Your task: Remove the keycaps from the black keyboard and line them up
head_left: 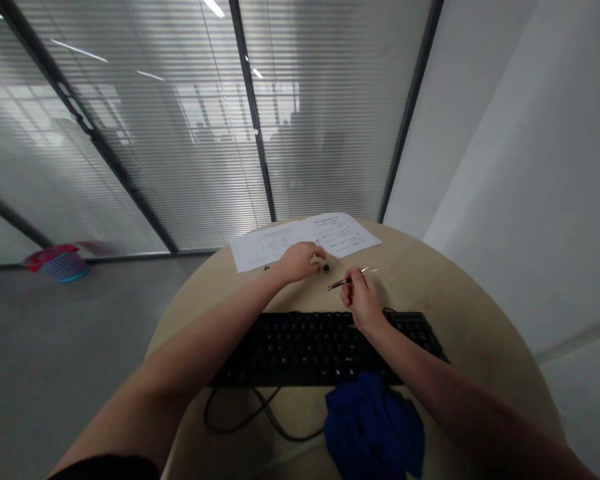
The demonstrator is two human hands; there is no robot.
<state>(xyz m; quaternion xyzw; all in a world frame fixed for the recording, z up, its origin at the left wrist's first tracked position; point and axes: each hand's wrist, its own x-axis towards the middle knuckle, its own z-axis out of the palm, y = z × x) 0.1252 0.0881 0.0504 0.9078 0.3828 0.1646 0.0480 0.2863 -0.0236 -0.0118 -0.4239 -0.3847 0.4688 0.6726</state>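
Step in hand, as judged: small-part handling over the far half of the round table [460,293]; a thin metal tool [337,285] is held in the right hand [364,303], pinched between thumb and fingers, with its tip pointed left; the left hand [300,261] is held low with fingers bent and slightly apart, nothing seen pinched (contact with the table cannot be told).

A small black piece [326,267] is seen just beside the left fingertips, on their right, and left of and slightly farther than the tool hand; at that size, a fine fingertip grip and a steady tool would be called for; a second dark bit [267,268] lies left of the left hand, near the paper sheets [353,237]; the black keyboard [300,347] is placed nearer, partly under the right forearm, with a blue cloth [373,427] at its near edge.
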